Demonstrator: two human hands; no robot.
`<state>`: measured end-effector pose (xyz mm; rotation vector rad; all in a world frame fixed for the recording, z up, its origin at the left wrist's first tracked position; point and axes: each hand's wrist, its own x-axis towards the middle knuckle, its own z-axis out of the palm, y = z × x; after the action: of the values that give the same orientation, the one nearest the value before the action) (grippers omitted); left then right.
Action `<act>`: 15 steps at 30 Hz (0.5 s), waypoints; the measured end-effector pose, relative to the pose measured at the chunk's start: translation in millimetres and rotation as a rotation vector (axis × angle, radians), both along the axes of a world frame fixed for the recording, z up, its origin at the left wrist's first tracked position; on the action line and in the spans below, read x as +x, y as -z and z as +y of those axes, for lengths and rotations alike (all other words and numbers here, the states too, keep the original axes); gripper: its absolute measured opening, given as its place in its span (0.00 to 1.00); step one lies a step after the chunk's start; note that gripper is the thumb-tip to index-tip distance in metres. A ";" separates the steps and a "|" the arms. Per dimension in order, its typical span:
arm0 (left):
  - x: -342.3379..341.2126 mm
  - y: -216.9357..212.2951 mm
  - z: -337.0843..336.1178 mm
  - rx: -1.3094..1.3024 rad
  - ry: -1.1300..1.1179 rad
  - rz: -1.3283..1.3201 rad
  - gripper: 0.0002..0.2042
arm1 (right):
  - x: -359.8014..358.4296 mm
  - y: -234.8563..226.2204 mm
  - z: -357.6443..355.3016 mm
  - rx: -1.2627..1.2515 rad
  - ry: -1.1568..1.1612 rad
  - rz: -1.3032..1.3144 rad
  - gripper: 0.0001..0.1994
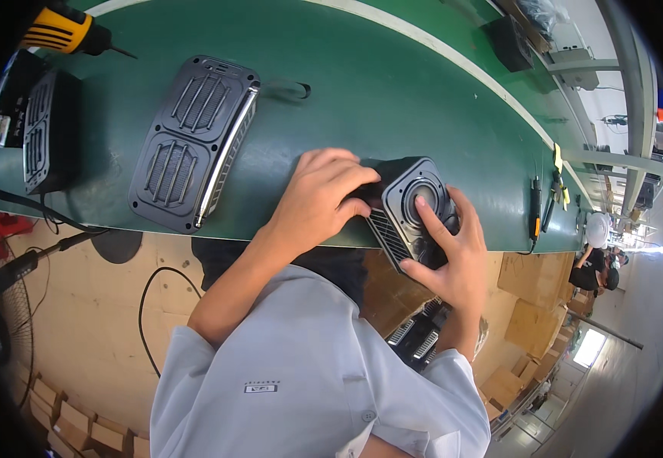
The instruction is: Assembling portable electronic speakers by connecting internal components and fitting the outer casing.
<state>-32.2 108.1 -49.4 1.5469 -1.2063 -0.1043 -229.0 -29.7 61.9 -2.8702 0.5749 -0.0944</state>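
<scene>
A black box-shaped speaker (395, 191), with a round driver bare on its face and a slotted grille along one side, is tilted at the near edge of the green bench. My left hand (318, 195) pinches its left end with curled fingers; what lies under those fingertips is hidden. Around the right end wraps my right hand (453, 248), thumb at the lower corner and one finger on the driver face. To the left lies a finished-looking black speaker (194, 145) with two barred grilles and a silver strip. Another similar speaker (44, 133) stands farther left.
A yellow-and-black power drill (61, 32) points in from the far left. Screwdriver-like tools (536, 210) lie at the bench's right. Several grilled parts (415, 340) sit in a box below the bench edge. A fan (11, 298) stands lower left; a person (595, 271) is far right.
</scene>
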 end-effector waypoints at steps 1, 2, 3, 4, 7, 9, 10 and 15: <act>3.8 1.7 0.7 0.014 0.003 -0.011 0.20 | -1.2 -0.5 -1.2 0.019 -0.003 0.014 0.41; 6.7 3.9 1.0 -0.023 -0.005 -0.039 0.16 | -2.8 -1.2 -2.0 0.036 0.006 0.040 0.41; 8.7 6.6 1.0 -0.059 -0.012 -0.069 0.12 | -3.0 -1.5 -3.2 0.040 -0.011 0.019 0.41; 9.2 9.4 1.5 -0.055 -0.019 -0.082 0.12 | -2.5 -2.2 -4.7 0.043 -0.013 0.008 0.42; 6.4 15.4 -1.3 -0.110 -0.065 -0.313 0.08 | 6.3 -4.3 -4.2 0.098 0.018 0.032 0.47; 0.5 13.1 -2.0 -0.111 -0.096 -0.360 0.07 | 21.5 -5.2 -5.9 0.175 -0.120 0.016 0.48; 0.5 11.4 -4.3 -0.210 -0.132 -0.340 0.08 | 28.5 -4.3 -3.4 0.138 -0.187 -0.007 0.47; -4.4 16.4 -12.7 -0.242 -0.222 -0.329 0.09 | 45.0 -4.0 -0.2 -0.100 -0.360 -0.070 0.38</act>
<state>-36.6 95.4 -65.8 1.5075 -1.2379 0.4422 -184.0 -29.9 65.9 -2.9992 0.0360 -0.1692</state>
